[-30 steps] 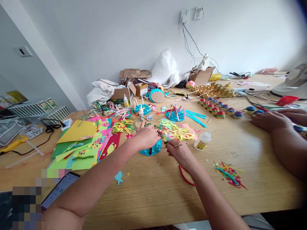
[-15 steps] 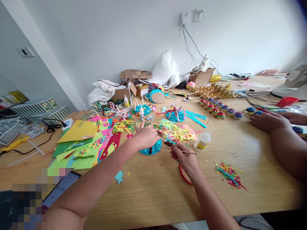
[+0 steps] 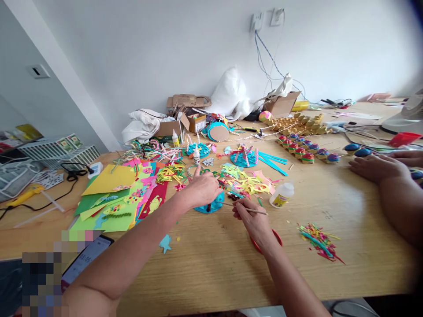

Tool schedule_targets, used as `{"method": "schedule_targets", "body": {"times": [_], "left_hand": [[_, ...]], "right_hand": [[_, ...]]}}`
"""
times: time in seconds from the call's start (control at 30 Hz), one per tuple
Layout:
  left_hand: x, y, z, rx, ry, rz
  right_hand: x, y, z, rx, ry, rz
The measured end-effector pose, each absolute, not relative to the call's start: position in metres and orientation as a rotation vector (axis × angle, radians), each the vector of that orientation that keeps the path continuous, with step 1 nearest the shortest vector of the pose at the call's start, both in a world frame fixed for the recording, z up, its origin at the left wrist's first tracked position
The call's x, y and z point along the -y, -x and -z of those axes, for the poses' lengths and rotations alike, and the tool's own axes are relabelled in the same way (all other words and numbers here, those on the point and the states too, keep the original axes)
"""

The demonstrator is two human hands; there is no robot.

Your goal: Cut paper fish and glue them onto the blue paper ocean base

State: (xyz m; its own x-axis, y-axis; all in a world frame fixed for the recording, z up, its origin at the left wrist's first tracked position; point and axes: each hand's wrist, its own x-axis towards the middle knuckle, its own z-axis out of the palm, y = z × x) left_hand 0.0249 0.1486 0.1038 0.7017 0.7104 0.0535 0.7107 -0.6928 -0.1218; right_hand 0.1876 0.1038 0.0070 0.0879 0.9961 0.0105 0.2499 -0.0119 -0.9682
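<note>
My left hand (image 3: 204, 188) reaches over a blue round base (image 3: 210, 205) with a dark brown upright piece (image 3: 209, 207) on it. Its fingers are curled, and whatever they hold is hidden by the hand. In my right hand (image 3: 250, 215) a thin wooden stick (image 3: 257, 211) is pinched, its far end pointing left at the base. Red-handled scissors (image 3: 278, 237) lie partly covered under my right wrist. A clear glue bottle with a yellow label (image 3: 281, 195) stands just right of that hand.
Colored paper sheets (image 3: 112, 180) are piled at left, with paper strips (image 3: 249, 181) behind my hands. Two decorated blue bases (image 3: 243, 158) stand farther back. Scraps (image 3: 319, 241) lie at front right. Another person's hand (image 3: 376, 167) rests near painted egg-carton cups (image 3: 306, 157).
The view has shifted slightly, moving the scene to the right. My right hand has moved a little left with the stick, exposing more of the red scissor handles. My left hand stays over the base.
</note>
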Motion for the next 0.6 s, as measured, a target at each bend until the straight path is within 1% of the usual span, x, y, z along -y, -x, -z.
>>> {"method": "schedule_targets", "body": {"times": [0.37, 0.6], "left_hand": [[-0.148, -0.026, -0.105, 1.205, 2.782, 0.014], [-0.150, -0.024, -0.100, 1.186, 2.787, 0.043]], "right_hand": [[-0.105, -0.188, -0.012, 1.539, 1.490, -0.940], [-0.111, -0.186, -0.020, 1.524, 1.489, -0.997]]}}
